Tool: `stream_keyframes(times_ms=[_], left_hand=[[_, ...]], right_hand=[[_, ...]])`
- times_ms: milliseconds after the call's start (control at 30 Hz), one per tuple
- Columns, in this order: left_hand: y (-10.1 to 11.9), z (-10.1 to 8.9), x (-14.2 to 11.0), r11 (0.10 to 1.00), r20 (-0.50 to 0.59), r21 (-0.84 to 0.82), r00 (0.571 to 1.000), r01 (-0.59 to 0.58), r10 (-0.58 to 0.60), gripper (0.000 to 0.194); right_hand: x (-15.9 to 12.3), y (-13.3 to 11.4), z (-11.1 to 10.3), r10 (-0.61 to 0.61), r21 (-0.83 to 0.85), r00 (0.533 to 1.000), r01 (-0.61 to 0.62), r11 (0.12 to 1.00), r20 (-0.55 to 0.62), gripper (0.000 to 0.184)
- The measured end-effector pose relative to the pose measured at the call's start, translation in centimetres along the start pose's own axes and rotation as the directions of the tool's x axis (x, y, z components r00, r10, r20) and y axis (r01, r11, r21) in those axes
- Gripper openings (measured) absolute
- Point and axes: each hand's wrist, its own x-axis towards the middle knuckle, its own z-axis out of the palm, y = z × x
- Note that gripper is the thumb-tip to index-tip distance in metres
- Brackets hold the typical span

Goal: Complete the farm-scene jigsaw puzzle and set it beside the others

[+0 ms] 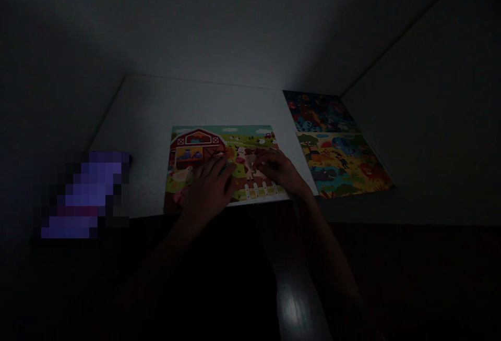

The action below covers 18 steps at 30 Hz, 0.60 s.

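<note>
A farm picture board [250,140], which looks like a jigsaw puzzle, lies at the front edge of the table with a red barn, a cow and a white fence on it. My left hand [209,187] rests on its left half, fingers spread and lying flat below the barn. Over the cow, my right hand [279,169] is closed, with thumb and fingertips brought together at the board's surface. What they pinch, if anything, is too dark and small to tell. My hands cover parts of the picture.
To the right lie a savanna animal picture [344,161] and, behind it, a dark blue picture [319,111]. A blurred, glowing purple-blue screen [92,187] is at the left edge of the white table [151,117]. Walls rise behind and at the right; the room is dim.
</note>
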Motion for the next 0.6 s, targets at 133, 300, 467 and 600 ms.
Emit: stream_keyframes(times_ms=[133,300,467,600], left_hand=[[0.0,0.0,0.0,1.000,0.020,0.001,1.000,0.009,-0.009,0.038],[0.0,0.2,0.0,1.000,-0.006,-0.015,1.000,0.011,-0.011,0.037],[0.2,-0.1,0.0,1.000,-0.006,-0.014,1.000,0.004,-0.005,0.037],[0.2,-0.3,0.0,1.000,-0.013,0.003,1.000,-0.012,0.012,0.037]], right_hand=[[0.0,-0.1,0.0,-0.008,-0.050,1.000,0.008,0.999,0.004,0.010],[0.1,-0.2,0.0,0.001,-0.047,1.000,-0.001,0.999,0.013,0.011],[-0.2,0.3,0.4,0.041,-0.025,0.998,-0.043,0.999,-0.054,0.008],[-0.6,1.2,0.6,0.135,-0.036,0.960,-0.148,0.988,-0.247,0.012]])
